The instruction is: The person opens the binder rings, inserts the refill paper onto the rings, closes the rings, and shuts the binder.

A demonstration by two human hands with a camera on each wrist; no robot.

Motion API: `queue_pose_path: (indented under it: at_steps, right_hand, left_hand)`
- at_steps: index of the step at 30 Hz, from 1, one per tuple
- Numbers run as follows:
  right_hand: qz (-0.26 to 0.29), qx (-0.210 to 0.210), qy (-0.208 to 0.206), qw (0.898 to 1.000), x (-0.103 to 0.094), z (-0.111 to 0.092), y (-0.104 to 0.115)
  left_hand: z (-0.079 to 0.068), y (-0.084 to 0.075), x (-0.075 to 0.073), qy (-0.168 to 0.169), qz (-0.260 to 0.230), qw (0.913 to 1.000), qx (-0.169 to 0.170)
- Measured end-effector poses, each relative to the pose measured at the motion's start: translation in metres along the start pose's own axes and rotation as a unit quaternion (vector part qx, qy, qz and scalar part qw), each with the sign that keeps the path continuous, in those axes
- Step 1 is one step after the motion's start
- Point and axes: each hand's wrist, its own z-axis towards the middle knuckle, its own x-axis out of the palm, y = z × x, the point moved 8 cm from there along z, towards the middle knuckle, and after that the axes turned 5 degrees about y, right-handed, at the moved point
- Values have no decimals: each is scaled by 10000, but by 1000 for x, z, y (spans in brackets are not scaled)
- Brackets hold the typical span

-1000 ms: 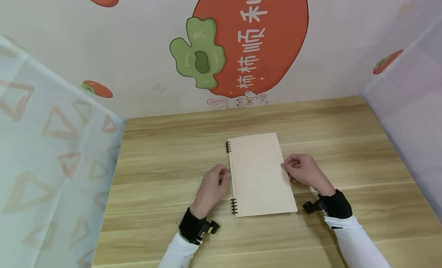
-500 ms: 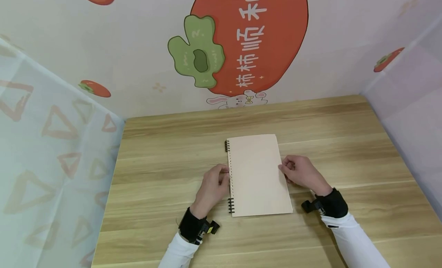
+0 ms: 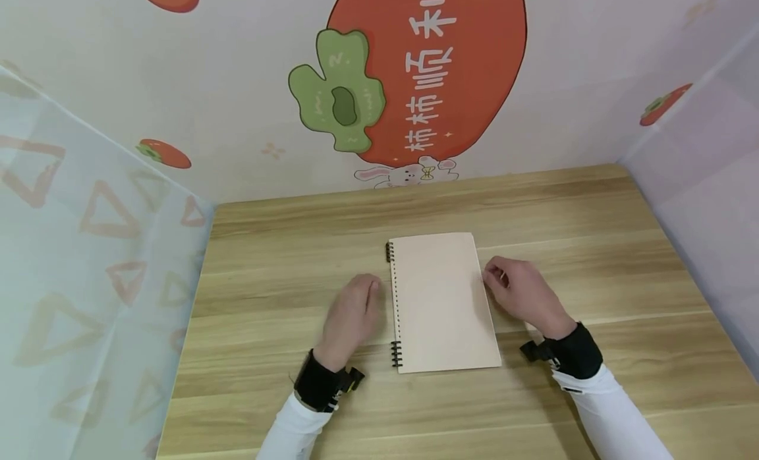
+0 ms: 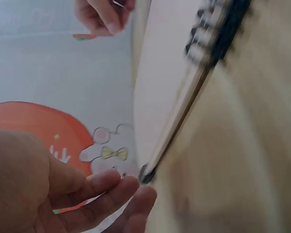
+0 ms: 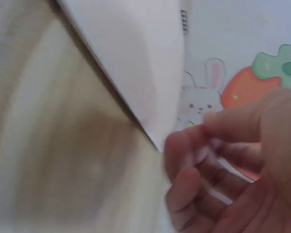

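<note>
A spiral notebook with a plain cream page or cover lies flat on the wooden table. Its black coil binding runs along the left side. To the left of the coils is my left hand, apart from the notebook and holding nothing; its fingers are loosely bent in the left wrist view. My right hand hovers beside the notebook's right edge with loosely curled fingers. Nothing is between them in the right wrist view, where the notebook's edge appears just past the fingertips, slightly blurred.
Around the notebook spreads a wood-grain tabletop. A printed backdrop with a large persimmon drawing stands behind it, and patterned cloth walls rise at both sides. Black camera straps circle the wrists.
The notebook has shifted slightly left. My left hand has since drawn back left from the coil edge, and my right hand has come away from the right edge.
</note>
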Motion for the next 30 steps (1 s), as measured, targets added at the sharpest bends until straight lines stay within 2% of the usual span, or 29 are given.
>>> queue_pose_path:
  at_steps: [5, 9, 14, 17, 23, 30]
  right_hand:
    - [-562, -734, -862, 9920, -23, -2, 20]
    - [-1111, -891, -1289, 9814, -35, 2, 25]
    - [-1310, -560, -1205, 9824, -36, 14, 16]
    - [-1314, -321, -1063, 9851, -34, 20, 8]
    - [-1448, -129, -966, 9846, -34, 32, -1]
    - [-1444, -14, -976, 9847, -32, 34, -6]
  left_hand:
    - [12, 0, -30, -403, 1039, 9936, 208]
    - [26, 13, -40, -395, 1569, 9868, 88]
    - [36, 34, -45, -455, 2007, 9785, -139]
    - [38, 42, -48, -532, 2067, 9768, -177]
    - [47, 54, -55, -698, 1964, 9777, -249]
    - [52, 60, -54, -695, 1909, 9786, -330]
